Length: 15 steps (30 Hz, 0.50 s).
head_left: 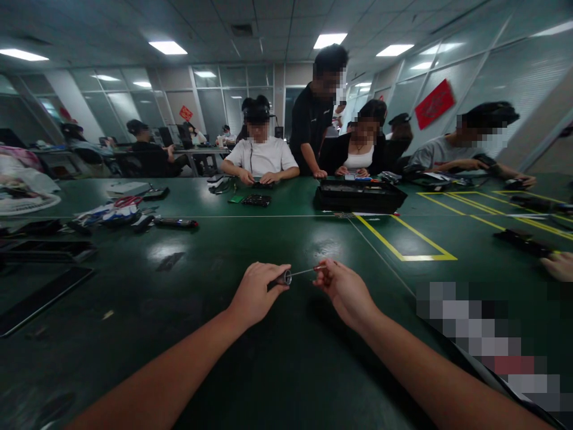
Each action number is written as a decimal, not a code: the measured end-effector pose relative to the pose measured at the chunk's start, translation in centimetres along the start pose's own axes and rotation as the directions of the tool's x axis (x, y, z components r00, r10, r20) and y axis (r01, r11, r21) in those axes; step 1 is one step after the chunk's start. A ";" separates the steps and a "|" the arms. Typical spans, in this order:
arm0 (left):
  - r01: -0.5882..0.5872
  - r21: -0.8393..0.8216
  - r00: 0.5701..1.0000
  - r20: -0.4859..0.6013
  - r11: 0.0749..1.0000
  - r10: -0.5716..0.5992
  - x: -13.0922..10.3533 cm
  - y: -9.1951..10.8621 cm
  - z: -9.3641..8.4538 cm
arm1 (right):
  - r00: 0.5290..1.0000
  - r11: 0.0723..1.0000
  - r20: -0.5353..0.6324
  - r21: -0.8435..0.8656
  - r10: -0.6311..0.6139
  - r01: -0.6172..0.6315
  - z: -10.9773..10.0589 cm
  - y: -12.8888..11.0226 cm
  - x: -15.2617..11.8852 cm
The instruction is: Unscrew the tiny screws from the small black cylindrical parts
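Above the green table, my left hand (257, 292) is closed around a small dark cylinder (287, 277) whose shiny round open end faces right. My right hand (342, 289) pinches a thin metal rod (303, 272) between thumb and fingers, near a reddish-brown part at its end. The rod's other end reaches the cylinder's open mouth; whether it goes inside I cannot tell. My left fingers hide most of the cylinder's body.
Across the green table (215, 322) lie a black tray (362, 197), a dark pen-like tool (176, 223) and a pile of tools (116, 215). A flat black panel (42, 298) is at left. Several people sit or stand beyond; another person's hand (559, 265) is at right.
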<state>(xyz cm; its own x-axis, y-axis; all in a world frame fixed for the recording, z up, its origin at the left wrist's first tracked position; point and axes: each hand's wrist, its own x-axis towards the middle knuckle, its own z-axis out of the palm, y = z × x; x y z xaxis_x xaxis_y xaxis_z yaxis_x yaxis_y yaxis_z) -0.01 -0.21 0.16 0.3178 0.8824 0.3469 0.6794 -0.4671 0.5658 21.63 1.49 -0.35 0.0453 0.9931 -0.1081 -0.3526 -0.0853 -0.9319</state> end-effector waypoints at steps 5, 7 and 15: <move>0.038 0.061 0.999 0.037 0.997 -0.041 0.2 -0.6 -0.1 | 0.994 1.000 -0.111 0.004 0.020 -0.020 -0.6 0.1 0.8; 0.050 0.045 0.997 0.057 0.998 -0.052 0.1 -0.8 0.0 | 0.994 0.998 -0.106 -0.046 -0.040 0.035 -0.5 0.1 0.7; 0.075 0.007 0.996 0.055 0.997 -0.075 0.0 -0.4 0.1 | 0.985 0.968 0.017 -0.184 -0.169 0.169 0.2 0.3 -0.2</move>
<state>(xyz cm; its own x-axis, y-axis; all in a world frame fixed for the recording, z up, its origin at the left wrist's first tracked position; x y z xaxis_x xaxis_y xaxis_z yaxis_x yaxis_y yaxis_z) -0.23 -0.06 -0.15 0.3018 0.9167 0.2619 0.7056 -0.3995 0.5852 21.37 1.28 -0.51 0.0883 0.9945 0.0569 -0.1620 0.0707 -0.9843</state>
